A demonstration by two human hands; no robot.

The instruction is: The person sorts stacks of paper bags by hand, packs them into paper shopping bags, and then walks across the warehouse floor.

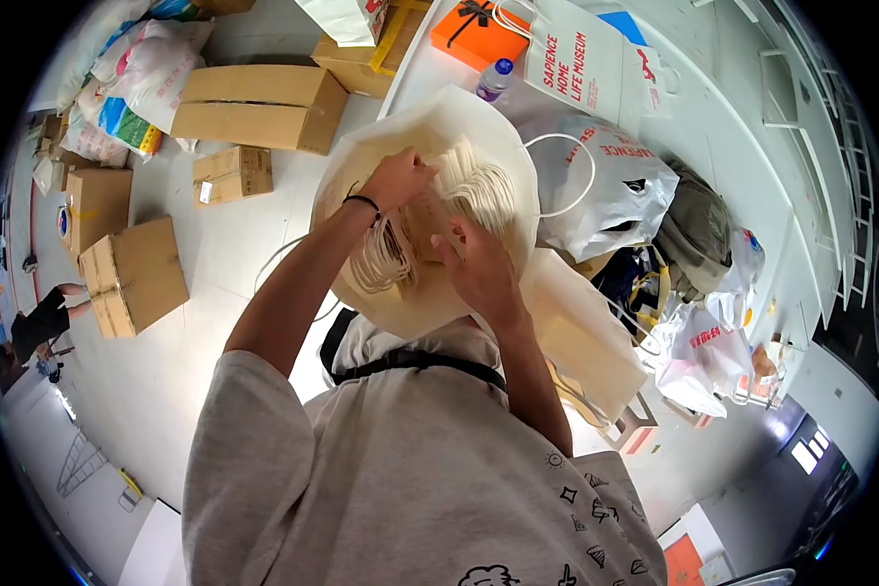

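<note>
In the head view, a big cream bag point(366, 146) stands open in front of the person, with bundles of folded paper bags point(480, 191) inside. The left hand point(481, 272) is over the bag's near side, fingers partly open; I can't tell if they hold anything. The right hand point(398, 182) reaches in, fingers curled down by the bundles, and I can't tell their grip. A bottle point(494, 80) is just past the bag.

Cream bag point(499, 129), seemingly plain
</note>
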